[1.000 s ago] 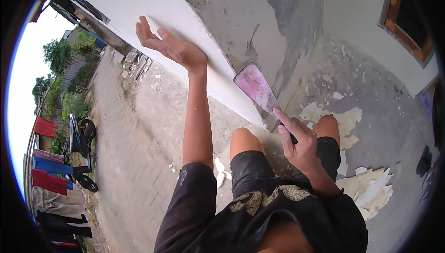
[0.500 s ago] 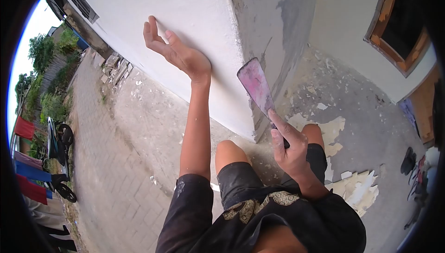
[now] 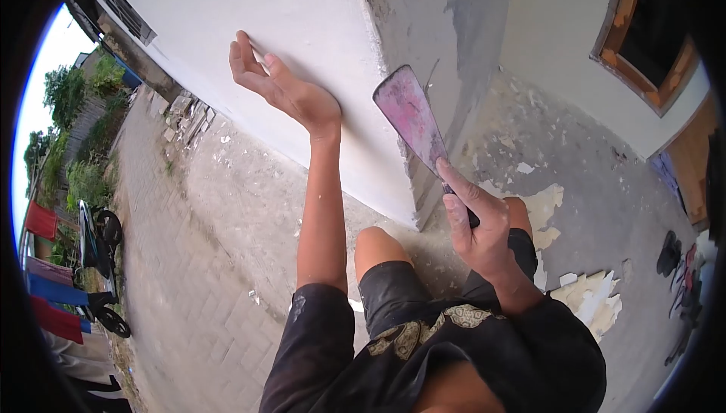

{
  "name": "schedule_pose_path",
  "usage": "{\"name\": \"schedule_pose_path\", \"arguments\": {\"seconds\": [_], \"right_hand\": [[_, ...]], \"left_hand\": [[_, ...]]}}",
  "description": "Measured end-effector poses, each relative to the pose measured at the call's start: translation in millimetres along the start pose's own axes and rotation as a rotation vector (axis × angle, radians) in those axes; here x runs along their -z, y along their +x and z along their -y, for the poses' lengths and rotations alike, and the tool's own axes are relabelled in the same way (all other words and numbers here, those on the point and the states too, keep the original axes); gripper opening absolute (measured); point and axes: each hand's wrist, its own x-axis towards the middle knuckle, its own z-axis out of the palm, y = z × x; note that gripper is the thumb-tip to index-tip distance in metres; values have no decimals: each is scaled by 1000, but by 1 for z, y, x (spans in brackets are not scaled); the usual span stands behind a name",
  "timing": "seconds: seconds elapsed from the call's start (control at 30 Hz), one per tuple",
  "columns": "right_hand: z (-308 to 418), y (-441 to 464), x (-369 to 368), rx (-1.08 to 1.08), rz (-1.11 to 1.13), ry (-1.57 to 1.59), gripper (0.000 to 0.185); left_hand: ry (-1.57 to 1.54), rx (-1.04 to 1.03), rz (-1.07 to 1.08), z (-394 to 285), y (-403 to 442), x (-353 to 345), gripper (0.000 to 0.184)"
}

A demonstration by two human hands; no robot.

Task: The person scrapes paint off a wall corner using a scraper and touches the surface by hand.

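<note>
My right hand (image 3: 484, 224) is closed round the dark handle of a scraper (image 3: 411, 114). Its wide blade, stained pink and grey, points up and left in front of the wall corner. A forefinger lies along the base of the blade. Against the white wall (image 3: 310, 27) my left hand (image 3: 283, 95) is raised, its heel by the surface and its fingers loosely curled and apart, holding nothing. Right of the corner, the other wall face (image 3: 423, 20) is grey and patchy, with the paint stripped off.
Paint flakes (image 3: 594, 299) litter the concrete floor on the right. A wood-framed window (image 3: 612, 50) is at upper right, with sandals (image 3: 668, 253) below. Rubble (image 3: 185, 118) lies by the wall's far end. On the left stand a motorbike (image 3: 94, 239) and hanging laundry (image 3: 57, 292).
The scraper blade has moved up and slightly left, while my right hand has shifted a little to the right. My left hand stays nearly in place at the white wall.
</note>
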Motion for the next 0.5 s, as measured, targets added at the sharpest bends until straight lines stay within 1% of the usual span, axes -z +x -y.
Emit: {"name": "schedule_pose_path", "arguments": {"seconds": [0.07,0.1,0.23,0.37,0.47,0.5], "right_hand": [[-3,-16,1,-7,11,-21,41],[-1,-19,4,-27,60,-34,41],[5,0,10,9,33,-35,42],[-6,-28,8,7,50,-77,43],[3,-19,12,-79,81,-47,42],[1,-14,8,-4,-1,-36,42]], "left_hand": [[27,-34,19,3,3,0,53],[44,-40,25,3,2,1,54],[5,7,7,-2,-3,-1,53],[27,-33,5,3,3,-1,52],[47,-20,21,0,-2,3,51],[50,-20,6,-2,-1,1,51]]}}
